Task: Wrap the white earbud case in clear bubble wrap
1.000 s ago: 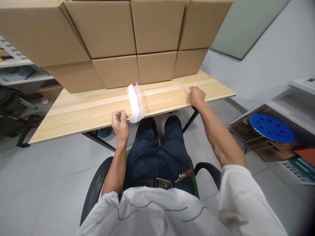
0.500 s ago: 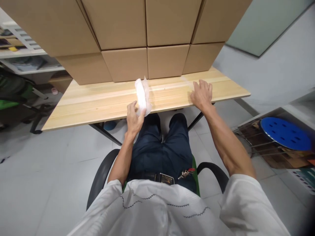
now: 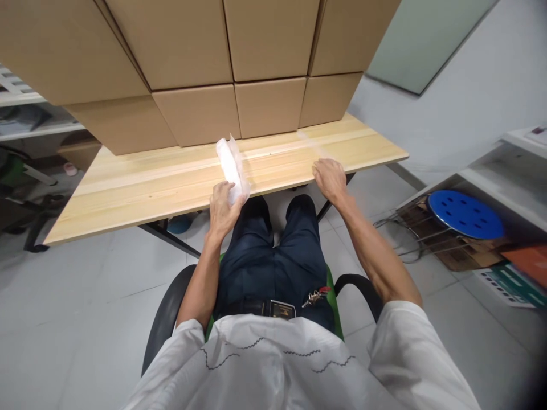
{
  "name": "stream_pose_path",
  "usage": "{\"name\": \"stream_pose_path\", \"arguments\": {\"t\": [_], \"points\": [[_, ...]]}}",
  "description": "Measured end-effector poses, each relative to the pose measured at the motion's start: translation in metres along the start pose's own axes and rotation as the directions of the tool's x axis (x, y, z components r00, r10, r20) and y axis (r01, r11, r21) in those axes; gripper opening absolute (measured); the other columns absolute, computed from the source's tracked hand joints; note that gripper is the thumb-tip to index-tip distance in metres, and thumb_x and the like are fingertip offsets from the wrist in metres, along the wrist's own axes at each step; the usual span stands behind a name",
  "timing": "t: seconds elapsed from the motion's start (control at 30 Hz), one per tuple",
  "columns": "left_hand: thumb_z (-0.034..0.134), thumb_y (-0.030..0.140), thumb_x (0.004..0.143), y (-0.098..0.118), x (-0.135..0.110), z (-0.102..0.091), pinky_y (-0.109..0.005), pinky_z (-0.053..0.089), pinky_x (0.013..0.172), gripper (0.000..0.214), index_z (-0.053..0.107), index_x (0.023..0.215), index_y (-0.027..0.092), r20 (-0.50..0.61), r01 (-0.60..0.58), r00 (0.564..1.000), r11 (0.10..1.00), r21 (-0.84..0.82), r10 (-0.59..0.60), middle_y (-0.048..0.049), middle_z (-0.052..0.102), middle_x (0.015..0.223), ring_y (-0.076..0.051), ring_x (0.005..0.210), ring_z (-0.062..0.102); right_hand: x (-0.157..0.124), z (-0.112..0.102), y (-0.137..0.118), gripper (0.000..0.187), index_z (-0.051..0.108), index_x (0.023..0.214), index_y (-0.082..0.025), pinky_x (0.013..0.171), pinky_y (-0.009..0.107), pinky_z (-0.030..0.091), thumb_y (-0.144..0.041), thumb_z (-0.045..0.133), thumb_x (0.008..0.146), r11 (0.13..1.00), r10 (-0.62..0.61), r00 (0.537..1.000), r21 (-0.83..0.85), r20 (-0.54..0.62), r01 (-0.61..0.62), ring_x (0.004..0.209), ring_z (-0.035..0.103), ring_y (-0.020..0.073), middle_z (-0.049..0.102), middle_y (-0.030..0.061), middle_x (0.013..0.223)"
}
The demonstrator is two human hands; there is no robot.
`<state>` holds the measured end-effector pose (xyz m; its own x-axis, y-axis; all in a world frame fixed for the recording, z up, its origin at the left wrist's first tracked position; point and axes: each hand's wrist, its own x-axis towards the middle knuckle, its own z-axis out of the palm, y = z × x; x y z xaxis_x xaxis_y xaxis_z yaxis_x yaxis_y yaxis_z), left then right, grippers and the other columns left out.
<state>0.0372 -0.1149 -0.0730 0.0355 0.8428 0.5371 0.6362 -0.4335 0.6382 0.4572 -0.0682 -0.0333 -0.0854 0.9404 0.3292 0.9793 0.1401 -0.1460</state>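
Note:
A white roll of thin plastic (image 3: 231, 165) lies slantwise at the front half of the wooden table, a loose translucent flap along its right side. My left hand (image 3: 223, 209) is closed around the near end of this roll, thumb on the right and fingers over the top. To the right, my right hand (image 3: 330, 177) rests at the table's front edge with its fingers curled in. A faint, see-through strip (image 3: 308, 140) runs over the wood from near the boxes towards those fingers. What the fingers hold is hidden behind the knuckles.
Stacked cardboard boxes (image 3: 196, 114) line the back of the wooden table (image 3: 141, 188). My chair's armrest (image 3: 171, 307) is at my left. A blue stool (image 3: 465, 214) stands by white shelving at right. Another chair (image 3: 25, 193) and shelves are at far left.
My right hand has drawn back towards the table's front edge, and its fingers have curled in. My left hand has closed further round the roll. The view has swung slightly to the right.

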Motion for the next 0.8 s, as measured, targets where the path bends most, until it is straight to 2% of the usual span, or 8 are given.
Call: {"name": "stream_pose_path", "arguments": {"t": [0.1, 0.17, 0.27, 0.33, 0.4, 0.47, 0.63, 0.8], "points": [[0.080, 0.055, 0.112, 0.000, 0.003, 0.000, -0.068, 0.059, 0.143, 0.049, 0.077, 0.150, 0.024, -0.010, -0.022, 1.000, 1.000, -0.013, 0.022, -0.0225, 0.075, 0.163, -0.044, 0.163, 0.071, 0.006, -0.006, 0.007, 0.055, 0.088, 0.144, -0.015, 0.137, 0.060, 0.053, -0.029, 0.038, 0.125, 1.000, -0.024, 0.996, -0.017, 0.090, 0.026, 0.145, 0.076, 0.0450, 0.088, 0.0276, 0.150], [0.081, 0.054, 0.111, 0.000, 0.006, -0.001, -0.067, 0.061, 0.142, 0.049, 0.077, 0.149, 0.024, -0.004, -0.018, 1.000, 1.000, -0.025, 0.018, -0.0219, 0.074, 0.163, -0.043, 0.164, 0.071, 0.020, -0.012, 0.012, 0.050, 0.088, 0.140, -0.016, 0.135, 0.057, 0.055, -0.030, 0.043, 0.124, 0.999, -0.025, 0.989, -0.025, 0.148, 0.029, 0.142, 0.077, 0.0433, 0.089, 0.0267, 0.150], [0.082, 0.053, 0.110, 0.002, 0.011, -0.002, -0.064, 0.064, 0.140, 0.048, 0.077, 0.150, 0.026, 0.018, 0.011, 1.000, 0.998, -0.056, -0.010, -0.0209, 0.072, 0.168, -0.042, 0.166, 0.070, 0.043, -0.018, 0.016, 0.048, 0.084, 0.153, -0.011, 0.134, 0.056, 0.056, -0.028, 0.050, 0.122, 0.994, 0.103, 0.970, -0.050, 0.218, -0.094, 0.149, 0.078, 0.0443, 0.084, 0.0313, 0.164], [0.082, 0.055, 0.110, 0.004, 0.014, -0.003, -0.062, 0.067, 0.136, 0.050, 0.078, 0.149, 0.024, 0.019, 0.027, 1.000, 0.993, -0.111, -0.025, -0.0212, 0.072, 0.166, -0.040, 0.161, 0.073, 0.050, -0.017, 0.012, 0.055, 0.078, 0.165, -0.005, 0.142, 0.061, 0.051, -0.025, 0.051, 0.122, 0.984, 0.179, 0.963, -0.052, 0.201, -0.172, 0.159, 0.076, 0.0466, 0.080, 0.0343, 0.172], [0.084, 0.058, 0.109, 0.005, 0.018, -0.004, -0.060, 0.069, 0.132, 0.051, 0.079, 0.146, 0.024, 0.004, 0.039, 0.999, 0.984, -0.173, -0.039, -0.0205, 0.074, 0.159, -0.039, 0.152, 0.078, 0.050, -0.011, 0.000, 0.062, 0.073, 0.175, -0.001, 0.152, 0.065, 0.042, -0.024, 0.049, 0.122, 0.990, 0.134, 0.981, 0.019, 0.139, -0.138, 0.170, 0.071, 0.0466, 0.077, 0.0335, 0.178], [0.086, 0.064, 0.110, 0.003, 0.023, -0.007, -0.057, 0.070, 0.128, 0.052, 0.081, 0.143, 0.024, -0.003, 0.070, 0.997, 0.973, -0.219, -0.073, -0.0189, 0.076, 0.154, -0.037, 0.143, 0.082, 0.044, -0.003, -0.018, 0.067, 0.071, 0.181, -0.002, 0.154, 0.064, 0.043, -0.028, 0.049, 0.123, 0.987, 0.031, 0.997, 0.156, 0.065, -0.041, 0.175, 0.069, 0.0452, 0.074, 0.0304, 0.184], [0.085, 0.080, 0.111, -0.010, 0.048, -0.019, -0.054, 0.073, 0.117, 0.063, 0.082, 0.140, 0.024, -0.032, 0.179, 0.979, 0.926, -0.334, -0.200, -0.0208, 0.080, 0.157, -0.036, 0.135, 0.086, 0.043, -0.001, -0.087, 0.073, 0.073, 0.185, -0.015, 0.136, 0.060, 0.064, -0.056, 0.047, 0.131, 0.878, -0.131, 0.991, 0.460, -0.036, 0.133, 0.155, 0.082, 0.0444, 0.081, 0.0213, 0.178], [0.089, 0.060, 0.111, -0.020, 0.074, -0.016, -0.056, 0.070, 0.128, 0.052, 0.082, 0.147, 0.023, -0.044, 0.177, 0.981, 0.969, -0.174, -0.187, -0.0205, 0.079, 0.161, -0.036, 0.138, 0.084, 0.067, -0.010, -0.163, 0.077, 0.069, 0.191, -0.021, 0.137, 0.058, 0.062, -0.069, 0.049, 0.134, 0.835, -0.276, 0.961, 0.487, -0.029, 0.255, 0.151, 0.083, 0.0421, 0.084, 0.0177, 0.174]]}}
